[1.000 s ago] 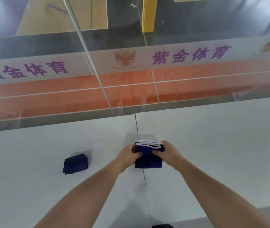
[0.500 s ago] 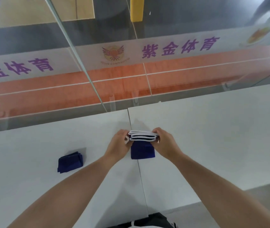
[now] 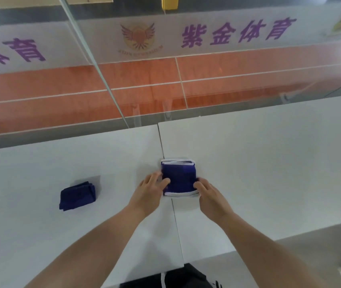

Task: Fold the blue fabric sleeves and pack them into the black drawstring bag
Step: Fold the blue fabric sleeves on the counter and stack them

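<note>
Two bare hands at either edge of a folded blue fabric sleeve with white trim (image 3: 178, 178), flat across the seam of the white tabletop (image 3: 269, 163). Left hand (image 3: 152, 193) against its left side, fingers loosely curled, thumb on top; right hand (image 3: 211, 197) likewise at the right side. Well left of the grip, a second folded dark blue sleeve (image 3: 77, 196). Below the grip, at the table's near edge, black fabric with a white cord (image 3: 186, 277).

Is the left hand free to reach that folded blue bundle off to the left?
Probably yes. Bare table lies between the left hand and the bundle, though that hand is touching the sleeve stack.
</note>
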The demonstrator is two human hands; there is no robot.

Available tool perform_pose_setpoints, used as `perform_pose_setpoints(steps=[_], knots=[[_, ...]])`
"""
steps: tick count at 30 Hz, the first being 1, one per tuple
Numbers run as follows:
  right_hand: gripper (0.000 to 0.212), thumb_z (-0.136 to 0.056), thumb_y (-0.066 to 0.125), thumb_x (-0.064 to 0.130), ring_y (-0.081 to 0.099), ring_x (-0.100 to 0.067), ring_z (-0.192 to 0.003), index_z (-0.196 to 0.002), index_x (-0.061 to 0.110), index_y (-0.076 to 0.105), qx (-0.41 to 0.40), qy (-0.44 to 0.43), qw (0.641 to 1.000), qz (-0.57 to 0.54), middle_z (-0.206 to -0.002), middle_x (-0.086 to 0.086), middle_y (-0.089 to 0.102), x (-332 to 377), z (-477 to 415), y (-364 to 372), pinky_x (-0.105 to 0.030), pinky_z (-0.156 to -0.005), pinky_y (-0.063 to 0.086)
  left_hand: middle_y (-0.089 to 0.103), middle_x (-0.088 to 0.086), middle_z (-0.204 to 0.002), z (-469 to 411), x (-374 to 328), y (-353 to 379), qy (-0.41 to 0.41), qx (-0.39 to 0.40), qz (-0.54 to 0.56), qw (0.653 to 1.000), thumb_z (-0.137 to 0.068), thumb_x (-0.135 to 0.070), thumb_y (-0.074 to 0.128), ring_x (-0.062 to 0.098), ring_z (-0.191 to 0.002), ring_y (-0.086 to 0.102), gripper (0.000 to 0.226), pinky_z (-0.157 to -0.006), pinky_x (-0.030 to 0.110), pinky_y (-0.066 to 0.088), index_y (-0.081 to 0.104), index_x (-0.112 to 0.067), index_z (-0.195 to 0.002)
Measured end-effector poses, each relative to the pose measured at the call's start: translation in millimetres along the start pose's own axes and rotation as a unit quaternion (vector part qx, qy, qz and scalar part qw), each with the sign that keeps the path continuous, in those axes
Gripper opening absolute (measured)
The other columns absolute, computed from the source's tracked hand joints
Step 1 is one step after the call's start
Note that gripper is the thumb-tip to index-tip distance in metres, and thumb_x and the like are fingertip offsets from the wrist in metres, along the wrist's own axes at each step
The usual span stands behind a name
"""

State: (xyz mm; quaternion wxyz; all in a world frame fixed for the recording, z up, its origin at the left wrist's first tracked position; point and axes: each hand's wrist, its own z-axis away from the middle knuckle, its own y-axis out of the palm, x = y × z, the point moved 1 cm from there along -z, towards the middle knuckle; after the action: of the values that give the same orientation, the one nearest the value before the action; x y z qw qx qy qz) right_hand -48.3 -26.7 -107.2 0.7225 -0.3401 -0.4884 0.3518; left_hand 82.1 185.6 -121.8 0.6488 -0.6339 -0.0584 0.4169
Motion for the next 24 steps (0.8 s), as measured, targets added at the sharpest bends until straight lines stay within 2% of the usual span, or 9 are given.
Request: perform_pose_setpoints(steps=[2,5,7,9,12,17,18,20,24], knots=[[0.035,-0.085,0.052,0.004,0.06,-0.02,-0.103,-0.116,0.019,0.054,-0.02,0.081,0.991,-0.103,-0.128,0.003,0.055,2.8,0.3,2.7,-0.037,-0.089,0.052,0.043,0.003,-0.137,2.6,-4.1,-0.4,-0.052,-0.008,0.073,0.996,-0.09,-0.013,0.058,0.027,-0.118,0.049,0.036,-0.095,0.042,0.051,0.055,-0.025,-0.125],[0.03,-0.094,0.051,0.028,0.064,-0.012,-0.093,-0.124,0.028,0.048,-0.032,0.217,0.947,-0.235,-0.11,0.008,0.064,19.2,-8.2,-2.5,-0.04,-0.087,0.055,0.04,-0.002,-0.14,-9.1,-14.9,-14.2,-0.119,-0.045,0.176,0.976,-0.09,-0.015,0.055,0.021,-0.128,0.04,0.038,-0.104,0.041,0.045,0.053,-0.019,-0.128],[0.04,-0.094,0.047,0.051,0.067,-0.018,-0.084,-0.124,0.026,0.044,-0.009,0.281,0.935,-0.218,-0.097,0.002,0.068,28.3,-15.4,-7.1,-0.043,-0.08,0.057,0.039,0.0,-0.147,-28.0,-19.9,-24.4,-0.112,-0.05,0.142,0.982,-0.09,-0.024,0.056,0.022,-0.135,0.036,0.045,-0.111,0.042,0.039,0.048,-0.017,-0.133],[0.057,-0.09,0.04,0.066,0.073,-0.028,-0.071,-0.113,0.015,0.051,0.045,0.373,0.897,-0.232,-0.087,-0.006,0.071,33.1,-17.8,-7.4,-0.045,-0.076,0.06,0.028,0.0,-0.158,-50.0,-21.5,-30.6,-0.109,0.03,0.094,0.989,-0.09,-0.041,0.055,0.022,-0.146,0.023,0.061,-0.118,0.043,0.027,0.038,-0.018,-0.144],[0.062,-0.095,0.039,0.064,0.075,-0.036,-0.069,-0.101,0.006,0.059,0.112,0.49,0.772,-0.391,-0.083,-0.02,0.075,49.6,-10.5,2.6,-0.043,-0.077,0.062,0.02,0.0,-0.161,-73.1,-21.8,-31.3,-0.104,0.147,0.024,0.983,-0.087,-0.056,0.052,0.025,-0.147,0.02,0.078,-0.117,0.045,0.026,0.027,-0.019,-0.151],[0.041,-0.101,0.048,0.043,0.07,-0.034,-0.094,-0.12,0.007,0.047,-0.034,0.504,0.664,-0.55,-0.11,-0.017,0.066,71.9,-9.7,20.6,-0.042,-0.065,0.063,0.037,0.008,-0.149,-55.4,-28.0,-21.9,-0.121,0.163,-0.026,0.979,-0.084,-0.063,0.048,0.032,-0.133,0.036,0.08,-0.111,0.046,0.031,0.029,-0.019,-0.148],[0.042,-0.1,0.05,0.04,0.067,-0.032,-0.097,-0.125,0.008,0.041,-0.054,0.51,0.663,-0.545,-0.114,-0.015,0.062,71.7,-12.0,21.3,-0.044,-0.071,0.063,0.04,0.009,-0.146,-47.1,-27.6,-18.9,-0.138,0.175,-0.016,0.975,-0.083,-0.065,0.048,0.032,-0.131,0.039,0.082,-0.109,0.045,0.033,0.029,-0.019,-0.148],[0.048,-0.1,0.052,0.037,0.063,-0.028,-0.094,-0.133,0.007,0.033,-0.057,0.504,0.7,-0.502,-0.116,-0.012,0.058,72.4,-15.0,18.7,-0.045,-0.079,0.059,0.047,0.009,-0.138,-29.9,-26.6,-14.1,-0.185,0.177,0.022,0.966,-0.082,-0.067,0.051,0.031,-0.126,0.043,0.082,-0.105,0.043,0.036,0.035,-0.015,-0.143],[0.046,-0.099,0.055,0.04,0.061,-0.015,-0.082,-0.13,0.008,0.044,-0.039,0.461,0.75,-0.472,-0.108,-0.005,0.061,82.5,-9.8,18.8,-0.027,-0.058,0.047,0.052,0.005,-0.124,-8.7,-23.1,-9.4,-0.269,0.115,0.225,0.93,-0.079,-0.05,0.068,0.024,-0.113,0.054,0.067,-0.095,0.04,0.05,0.043,-0.013,-0.128]])
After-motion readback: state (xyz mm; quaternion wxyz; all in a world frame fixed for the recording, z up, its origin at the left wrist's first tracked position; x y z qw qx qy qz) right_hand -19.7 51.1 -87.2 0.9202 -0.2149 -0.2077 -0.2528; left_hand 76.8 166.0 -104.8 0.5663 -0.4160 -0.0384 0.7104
